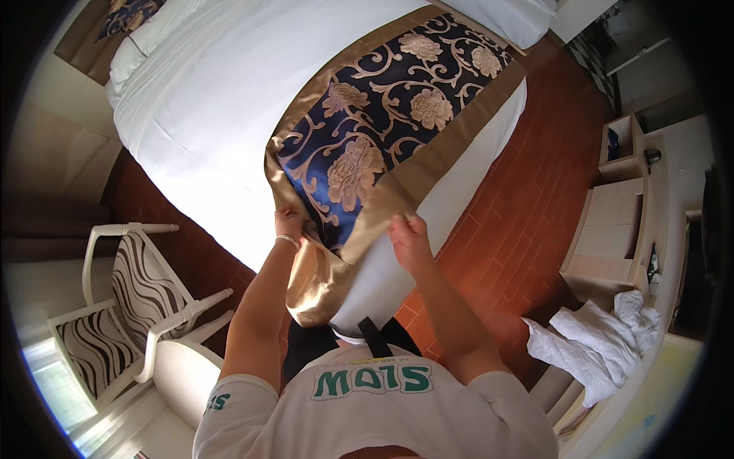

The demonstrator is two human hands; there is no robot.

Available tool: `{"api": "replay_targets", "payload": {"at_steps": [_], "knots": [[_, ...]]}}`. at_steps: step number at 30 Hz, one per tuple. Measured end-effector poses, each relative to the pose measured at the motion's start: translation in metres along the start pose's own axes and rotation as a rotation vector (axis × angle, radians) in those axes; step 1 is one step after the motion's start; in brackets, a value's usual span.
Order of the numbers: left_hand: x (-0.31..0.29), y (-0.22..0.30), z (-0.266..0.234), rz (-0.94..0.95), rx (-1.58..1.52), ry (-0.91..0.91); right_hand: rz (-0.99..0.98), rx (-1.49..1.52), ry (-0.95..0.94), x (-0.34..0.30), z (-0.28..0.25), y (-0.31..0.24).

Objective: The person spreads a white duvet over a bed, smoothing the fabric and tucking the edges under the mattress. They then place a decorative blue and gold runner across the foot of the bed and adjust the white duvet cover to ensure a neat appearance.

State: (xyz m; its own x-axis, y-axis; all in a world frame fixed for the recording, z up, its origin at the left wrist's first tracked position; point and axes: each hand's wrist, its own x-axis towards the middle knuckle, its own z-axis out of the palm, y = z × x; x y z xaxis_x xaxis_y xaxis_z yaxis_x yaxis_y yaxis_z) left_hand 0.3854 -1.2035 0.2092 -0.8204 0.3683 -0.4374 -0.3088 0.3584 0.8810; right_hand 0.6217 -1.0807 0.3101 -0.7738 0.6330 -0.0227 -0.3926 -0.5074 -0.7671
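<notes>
A bed runner (pixel 397 99), dark blue with large tan flowers and a gold satin border, lies across the foot of the white bed (pixel 214 99). Its near end hangs over the bed's side toward my body. My left hand (pixel 289 223) grips the gold border at the runner's left edge, where the cloth bunches and folds. On the opposite border, my right hand (pixel 409 233) pinches the gold edge between thumb and fingers. Between my hands the cloth sags, and its gold end (pixel 317 287) droops in front of my legs.
An armchair (pixel 149 279) with wavy striped upholstery and a round pale table (pixel 187 375) stand at the left. Crumpled white linen (pixel 592 333) lies at the lower right, beside a pale cabinet (pixel 608 222). Reddish wood flooring (pixel 512 191) runs between bed and cabinet.
</notes>
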Motion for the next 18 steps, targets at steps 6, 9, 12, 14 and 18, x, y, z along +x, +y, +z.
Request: {"api": "replay_targets", "payload": {"at_steps": [6, 9, 12, 14, 18], "knots": [[-0.013, 0.064, -0.083, -0.208, -0.556, -0.166, 0.139, 0.605, 0.474, -0.046, 0.007, 0.042], [0.019, 0.036, -0.147, -0.276, -0.580, -0.371, 0.425, -0.220, 0.233, -0.060, 0.027, 0.099], [0.054, 0.024, -0.195, -0.449, -0.196, -0.621, 0.620, -0.606, 0.340, -0.062, 0.056, 0.147], [0.080, 0.026, -0.209, -0.321, 0.508, -0.850, 0.555, -0.522, 0.490, -0.036, 0.062, 0.129], [0.169, 0.148, -0.158, 0.139, 0.393, -0.942, -0.002, -0.188, 0.494, 0.096, 0.028, -0.008]]}}
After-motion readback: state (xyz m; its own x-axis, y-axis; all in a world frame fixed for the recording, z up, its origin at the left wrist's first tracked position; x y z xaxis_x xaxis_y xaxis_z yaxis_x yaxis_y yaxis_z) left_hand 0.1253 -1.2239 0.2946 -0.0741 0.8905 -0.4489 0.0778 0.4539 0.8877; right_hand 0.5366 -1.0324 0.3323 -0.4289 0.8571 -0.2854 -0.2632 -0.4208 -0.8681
